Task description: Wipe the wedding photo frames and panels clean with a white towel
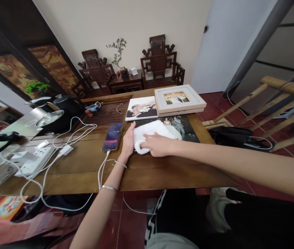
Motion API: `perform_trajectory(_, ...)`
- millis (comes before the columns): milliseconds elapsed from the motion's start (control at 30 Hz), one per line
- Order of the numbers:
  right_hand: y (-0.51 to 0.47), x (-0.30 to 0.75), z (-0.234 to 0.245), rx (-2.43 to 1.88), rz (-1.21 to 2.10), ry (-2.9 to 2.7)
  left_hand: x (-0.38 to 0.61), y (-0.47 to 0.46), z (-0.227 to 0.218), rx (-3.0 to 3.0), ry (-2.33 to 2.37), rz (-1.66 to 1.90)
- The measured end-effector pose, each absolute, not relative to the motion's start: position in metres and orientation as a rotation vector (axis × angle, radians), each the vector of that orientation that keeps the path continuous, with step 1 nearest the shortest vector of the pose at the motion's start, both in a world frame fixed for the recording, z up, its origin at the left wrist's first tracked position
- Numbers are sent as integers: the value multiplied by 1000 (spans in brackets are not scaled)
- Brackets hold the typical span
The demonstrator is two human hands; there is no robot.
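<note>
My right hand presses a white fluffy cloth onto a dark photo print lying flat on the wooden table; its fingers curl over the cloth. My left hand rests on its edge against the print's left side, fingers straight and together, touching the cloth. A phone with a lit screen lies just left of that hand, a white cable plugged into it.
A second photo print and a white framed picture lie behind. White power strips and cables, a kettle and a glass container sit at the left. Carved chairs stand at the back, bamboo poles at the right.
</note>
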State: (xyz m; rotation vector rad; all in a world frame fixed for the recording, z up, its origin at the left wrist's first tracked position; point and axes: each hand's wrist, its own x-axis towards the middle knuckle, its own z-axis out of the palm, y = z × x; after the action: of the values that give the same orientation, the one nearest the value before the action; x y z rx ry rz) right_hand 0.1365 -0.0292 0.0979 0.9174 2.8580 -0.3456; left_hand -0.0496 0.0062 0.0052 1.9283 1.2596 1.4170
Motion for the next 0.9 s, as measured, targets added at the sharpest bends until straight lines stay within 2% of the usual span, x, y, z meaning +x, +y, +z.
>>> perform_trajectory(200,-55,163,99,821,-428,2835,-50,12,-1,1995,1329,1311)
perform_trajectory(400,-53,203,103,998,-387,2800,-51,16,-5,2097,1345,1147)
perform_trajectory(600,-18,238,93,1273,-227,2771,-53,18,-6,2132,1318,1140)
perform_trajectory(767,15,225,97,1481,-353,2783,-53,18,-5,2137,1312,1136)
perform_trajectory(900,42,188,104,1470,-483,2866,-53,17,-5,2136,1331,1128)
